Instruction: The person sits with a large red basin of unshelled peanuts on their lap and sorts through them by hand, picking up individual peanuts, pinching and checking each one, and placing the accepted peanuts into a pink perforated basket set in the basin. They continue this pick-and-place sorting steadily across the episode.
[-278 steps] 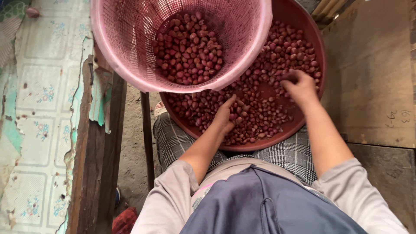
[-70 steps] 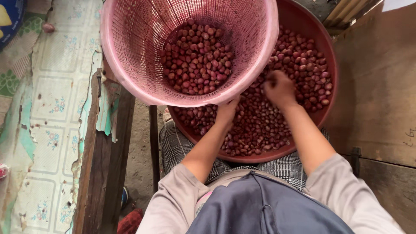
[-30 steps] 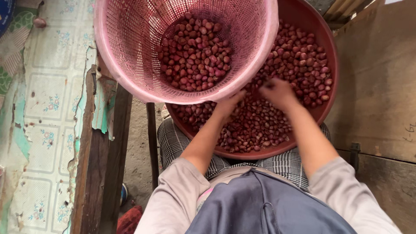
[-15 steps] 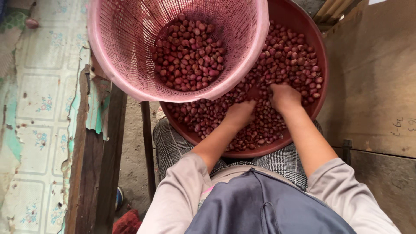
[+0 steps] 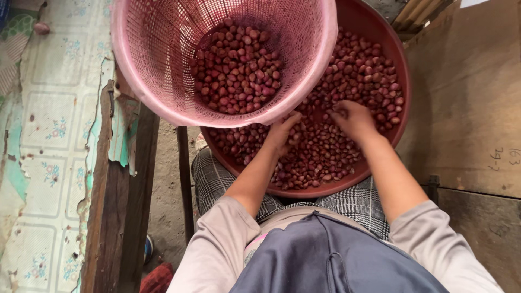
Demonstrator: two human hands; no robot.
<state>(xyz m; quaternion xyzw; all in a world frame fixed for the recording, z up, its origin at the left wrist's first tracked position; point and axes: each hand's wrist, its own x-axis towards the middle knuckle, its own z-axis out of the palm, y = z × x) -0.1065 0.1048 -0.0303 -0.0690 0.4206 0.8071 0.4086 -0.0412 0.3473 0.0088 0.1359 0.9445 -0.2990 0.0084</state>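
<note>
A wide, round, reddish-brown basin (image 5: 404, 81) is rested on the lap, and its floor is covered by a loose layer of small, dark red shallots (image 5: 325, 157). More of the same shallots are heaped in a pink plastic mesh basket (image 5: 163, 59), which is set tilted over the basin's upper left rim and is overlapped onto it.

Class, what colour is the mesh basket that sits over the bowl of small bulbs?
Pink; the basket shows best in the head view.
</note>
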